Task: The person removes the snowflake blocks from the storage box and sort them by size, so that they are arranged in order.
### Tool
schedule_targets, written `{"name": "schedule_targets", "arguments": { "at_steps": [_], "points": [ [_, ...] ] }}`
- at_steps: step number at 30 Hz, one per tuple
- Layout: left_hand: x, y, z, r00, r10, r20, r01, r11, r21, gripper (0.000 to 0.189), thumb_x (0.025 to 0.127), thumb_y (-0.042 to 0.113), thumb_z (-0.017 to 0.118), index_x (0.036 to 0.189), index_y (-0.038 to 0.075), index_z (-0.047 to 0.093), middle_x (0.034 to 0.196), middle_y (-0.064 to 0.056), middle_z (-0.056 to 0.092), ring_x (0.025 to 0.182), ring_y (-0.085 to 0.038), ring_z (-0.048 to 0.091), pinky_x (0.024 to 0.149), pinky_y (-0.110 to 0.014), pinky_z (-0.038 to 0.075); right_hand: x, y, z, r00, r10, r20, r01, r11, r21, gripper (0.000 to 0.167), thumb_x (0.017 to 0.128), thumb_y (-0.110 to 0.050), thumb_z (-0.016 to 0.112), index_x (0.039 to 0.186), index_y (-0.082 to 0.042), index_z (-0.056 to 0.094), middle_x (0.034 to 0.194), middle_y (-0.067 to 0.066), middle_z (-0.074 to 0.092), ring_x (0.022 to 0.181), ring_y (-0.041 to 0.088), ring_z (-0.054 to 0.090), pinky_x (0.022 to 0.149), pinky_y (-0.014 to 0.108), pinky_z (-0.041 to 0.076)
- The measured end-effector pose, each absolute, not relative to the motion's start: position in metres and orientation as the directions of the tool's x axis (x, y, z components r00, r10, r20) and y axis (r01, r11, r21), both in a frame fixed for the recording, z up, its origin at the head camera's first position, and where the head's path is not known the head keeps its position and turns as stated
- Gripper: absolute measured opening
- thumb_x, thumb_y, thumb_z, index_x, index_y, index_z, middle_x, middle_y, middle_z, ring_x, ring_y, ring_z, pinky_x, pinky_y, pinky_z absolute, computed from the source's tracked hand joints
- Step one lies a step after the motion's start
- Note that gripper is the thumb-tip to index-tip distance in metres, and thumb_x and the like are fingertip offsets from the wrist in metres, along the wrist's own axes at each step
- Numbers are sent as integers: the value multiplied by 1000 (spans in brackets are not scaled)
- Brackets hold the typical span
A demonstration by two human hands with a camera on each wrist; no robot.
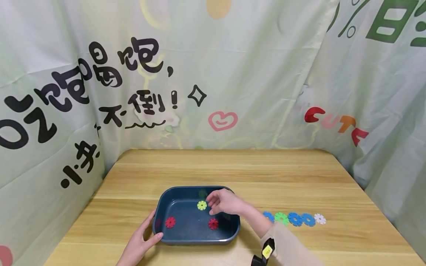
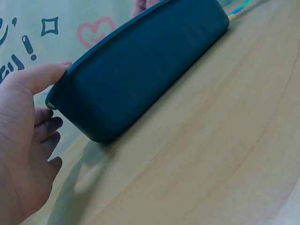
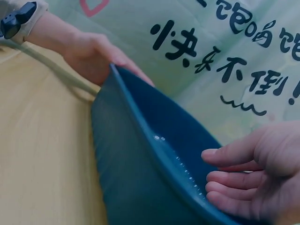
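A deep dark-blue tray [image 1: 186,242] stands on the table, with two red notched plastic discs [image 1: 170,222] and a yellow-green disc [image 1: 202,205] lying inside. My left hand [image 1: 141,238] grips its near left corner. In the left wrist view the thumb [image 2: 49,77] presses on the rim while the other fingers are at the outer side. Over the tray's right part hovers my right hand [image 1: 226,202], fingers loosely bent, close to the yellow-green disc. Thumb and fingers of that hand [image 3: 262,173] stand apart in the right wrist view, with nothing visible between them.
Right of the tray, a row of blue, green and white discs [image 1: 295,219] lies on the wooden table [image 1: 283,173], partly behind the right forearm. A printed curtain [image 1: 253,81] hangs along the table's back and sides. A black strap device [image 1: 263,255] sits on the right wrist.
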State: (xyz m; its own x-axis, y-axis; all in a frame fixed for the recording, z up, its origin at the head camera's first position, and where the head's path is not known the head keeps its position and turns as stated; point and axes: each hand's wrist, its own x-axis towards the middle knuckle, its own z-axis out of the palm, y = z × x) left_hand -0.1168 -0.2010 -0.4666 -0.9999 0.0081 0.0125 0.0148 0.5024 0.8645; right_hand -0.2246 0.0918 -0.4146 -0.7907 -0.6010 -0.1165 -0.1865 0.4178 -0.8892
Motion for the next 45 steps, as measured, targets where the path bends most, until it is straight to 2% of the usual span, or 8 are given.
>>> {"name": "schedule_targets", "arguments": {
  "at_steps": [7, 17, 22, 28, 38, 45],
  "points": [
    [-117, -202, -465, -1000, 6, 5, 8, 507, 862, 73, 85, 28, 66, 145, 7, 31, 146, -21, 31, 131, -46, 25, 97, -69, 21, -222, 86, -418, -804, -583, -118, -256, 518, -816, 32, 67, 2, 78, 96, 5, 65, 84, 9, 65, 73, 11, 59, 67, 23, 50],
    [-116, -200, -465, -1000, 11, 15, 18, 501, 866, 73, 83, 26, 68, 143, 3, 33, 145, -22, 32, 131, -46, 26, 98, -68, 20, -216, 82, -429, -786, -600, -147, -392, 669, -632, 30, 62, -2, 82, 87, -6, 67, 79, -2, 59, 74, 10, 53, 69, 22, 47],
    [-115, -200, -466, -1000, 10, 5, 10, 499, 867, 73, 83, 26, 68, 143, 3, 33, 145, -22, 32, 131, -46, 26, 98, -69, 20, -213, 81, -433, -771, -615, -162, -425, 687, -589, 29, 60, 1, 81, 83, -9, 65, 76, -4, 53, 70, 7, 47, 64, 20, 44],
    [-116, -200, -466, -1000, 6, 9, 10, 490, 872, 73, 83, 26, 68, 143, 4, 33, 145, -21, 32, 131, -46, 25, 98, -68, 20, -213, 79, -435, -765, -631, -130, -470, 684, -558, 24, 59, -2, 82, 69, -12, 63, 65, -7, 50, 62, 6, 43, 56, 18, 41],
    [-116, -200, -467, -1000, 8, -1, 3, 484, 875, 74, 83, 26, 68, 144, 4, 32, 145, -21, 32, 132, -46, 25, 99, -68, 19, -212, 79, -436, -756, -634, -160, -470, 697, -542, 24, 61, -8, 84, 66, -15, 61, 68, -7, 47, 67, 6, 41, 59, 18, 37],
    [-117, -200, -467, -1000, 8, 5, 8, 475, 880, 73, 84, 26, 68, 144, 6, 32, 145, -21, 32, 132, -45, 25, 98, -69, 18, -213, 80, -433, -737, -664, -130, -518, 677, -523, 24, 62, -11, 84, 62, -15, 60, 62, -11, 49, 64, 4, 43, 58, 17, 38]
  ]
}}
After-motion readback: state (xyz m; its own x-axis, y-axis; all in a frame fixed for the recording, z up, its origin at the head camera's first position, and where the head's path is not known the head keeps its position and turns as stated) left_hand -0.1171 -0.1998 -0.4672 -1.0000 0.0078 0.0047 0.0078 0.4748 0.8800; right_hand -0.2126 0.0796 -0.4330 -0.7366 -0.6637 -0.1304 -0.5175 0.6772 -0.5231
